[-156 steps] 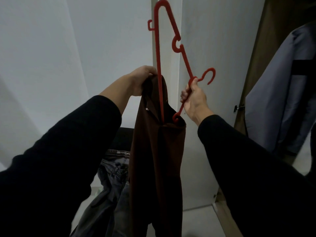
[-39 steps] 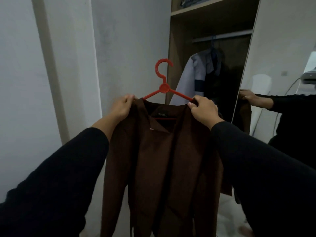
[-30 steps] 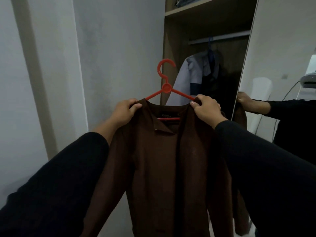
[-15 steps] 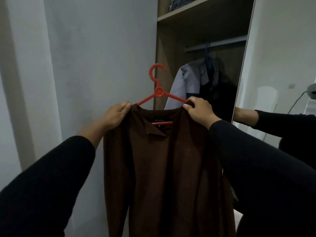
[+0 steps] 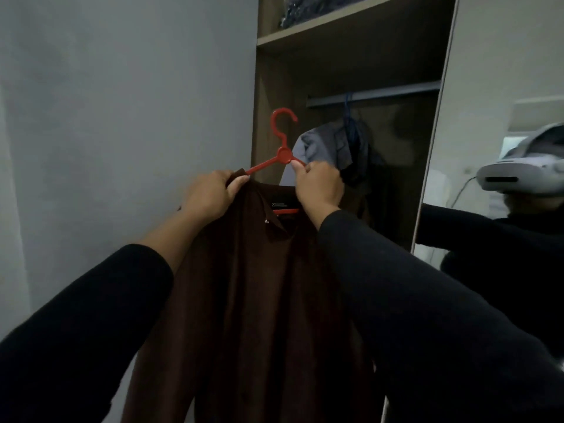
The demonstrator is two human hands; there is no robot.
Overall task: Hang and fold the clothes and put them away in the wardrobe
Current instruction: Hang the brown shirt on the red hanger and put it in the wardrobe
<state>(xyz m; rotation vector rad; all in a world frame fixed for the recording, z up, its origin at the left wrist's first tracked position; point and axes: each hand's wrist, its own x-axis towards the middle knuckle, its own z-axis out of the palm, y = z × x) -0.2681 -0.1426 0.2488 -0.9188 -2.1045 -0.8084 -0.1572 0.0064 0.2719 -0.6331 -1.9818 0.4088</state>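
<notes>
Half a second back the right hand [image 5: 317, 186] was out on the shirt's shoulder seam; now it has slid inward along the red hanger [image 5: 283, 154] and pinches the right arm of it just beside the round hub under the hook. Five seconds back the hanger was only being threaded into the garment, so the dressing step looks finished.

That brown shirt [image 5: 259, 300] now sits on the hanger, collar spread open with the label showing, its body and sleeves dangling straight down between the person's two black sleeves. It is held up in the air in front of the open wardrobe [image 5: 265, 96], not yet inside it. The left hand [image 5: 210, 196] grips the left shoulder of the shirt where the hanger's arm comes out of the cloth, fingers curled round the fabric.

The hook points up, free, to the left of and a little below the rail [image 5: 372, 94]. To my eye the regrip near the hub is a set-up for carrying the hanger by its neck and lifting the hook over that rail.

On the rail a grey garment [image 5: 323, 148] already hangs from a blue hanger [image 5: 348, 117], with bare rail on both sides of it. Above is a shelf [image 5: 335, 25] with something dark on it, too dim to name. On the right a mirror [image 5: 488, 87] shows the person's reflection.
</notes>
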